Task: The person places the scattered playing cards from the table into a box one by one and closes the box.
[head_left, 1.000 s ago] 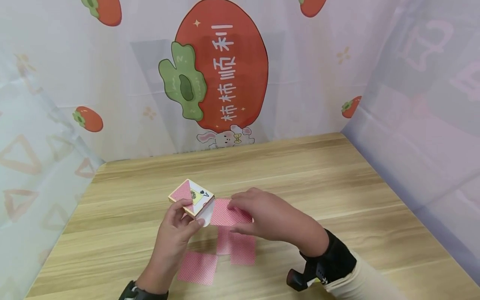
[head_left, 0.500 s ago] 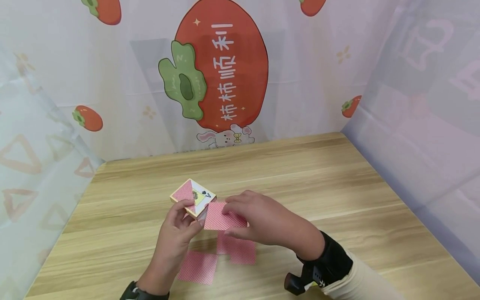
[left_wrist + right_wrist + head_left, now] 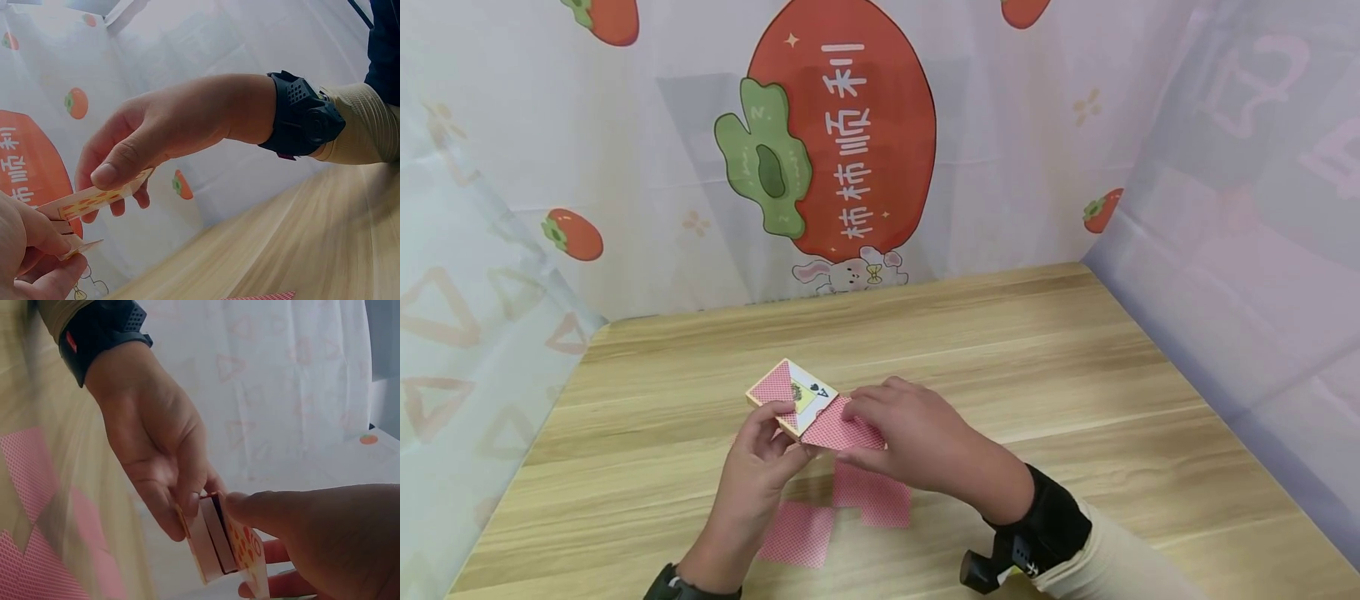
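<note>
In the head view my left hand (image 3: 752,471) holds a playing card box (image 3: 786,392), tilted above the table. An ace of spades and a red-checked pattern are printed on it. My right hand (image 3: 921,437) pinches a red-backed playing card (image 3: 842,427) at the box's right end. The left wrist view shows the card's face (image 3: 103,200) with red and yellow print, under the right thumb. A flap (image 3: 84,245) juts out below it. From the right wrist view, the box's end (image 3: 212,540) is uncovered, and the card lies along its edge. How far the card is inside cannot be told.
Red-backed cards lie face down on the wooden table (image 3: 1037,375): one at the front left (image 3: 797,533), and overlapping cards (image 3: 872,496) below the right hand. A printed curtain (image 3: 1000,167) hangs behind the table, with further cloth at both sides.
The right hand has moved left with its card, bringing it against the box's end. The left hand and box have shifted slightly right. The cards on the table have stayed put.
</note>
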A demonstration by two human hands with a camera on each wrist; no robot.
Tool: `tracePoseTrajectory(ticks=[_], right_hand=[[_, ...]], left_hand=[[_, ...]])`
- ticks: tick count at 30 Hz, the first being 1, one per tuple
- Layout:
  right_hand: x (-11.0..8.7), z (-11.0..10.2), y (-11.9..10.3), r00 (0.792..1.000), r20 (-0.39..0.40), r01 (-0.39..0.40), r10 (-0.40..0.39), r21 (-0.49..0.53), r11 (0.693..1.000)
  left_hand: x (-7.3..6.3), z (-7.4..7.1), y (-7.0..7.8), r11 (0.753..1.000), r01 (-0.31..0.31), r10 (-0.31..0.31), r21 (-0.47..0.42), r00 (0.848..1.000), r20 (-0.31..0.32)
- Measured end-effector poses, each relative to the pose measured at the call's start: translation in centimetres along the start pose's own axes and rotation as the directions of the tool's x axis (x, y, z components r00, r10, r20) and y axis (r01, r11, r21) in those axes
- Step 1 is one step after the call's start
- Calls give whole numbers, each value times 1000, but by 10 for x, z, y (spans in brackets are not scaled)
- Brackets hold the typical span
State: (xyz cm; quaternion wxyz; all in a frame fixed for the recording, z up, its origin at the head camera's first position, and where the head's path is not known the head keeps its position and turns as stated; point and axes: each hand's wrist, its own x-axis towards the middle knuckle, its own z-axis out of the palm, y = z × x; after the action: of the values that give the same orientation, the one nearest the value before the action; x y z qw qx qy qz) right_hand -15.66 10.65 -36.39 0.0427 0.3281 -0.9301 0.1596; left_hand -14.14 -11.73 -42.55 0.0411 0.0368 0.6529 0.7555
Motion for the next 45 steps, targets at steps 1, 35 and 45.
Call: tracePoseTrajectory(ticks=[1, 35, 45], right_hand=[[0, 1, -1, 1000, -3, -12, 12, -5, 1000], [-1, 4, -13, 996, 84, -18, 14, 49, 999], [6, 7, -3, 999, -25, -38, 41, 111, 993]], left_hand=[[0, 1, 0, 1000, -2, 2, 0, 1000, -1], [0, 2, 0, 999, 5, -4, 43, 1000, -21], [-3, 5, -2, 1000, -15, 14, 21, 999, 29]])
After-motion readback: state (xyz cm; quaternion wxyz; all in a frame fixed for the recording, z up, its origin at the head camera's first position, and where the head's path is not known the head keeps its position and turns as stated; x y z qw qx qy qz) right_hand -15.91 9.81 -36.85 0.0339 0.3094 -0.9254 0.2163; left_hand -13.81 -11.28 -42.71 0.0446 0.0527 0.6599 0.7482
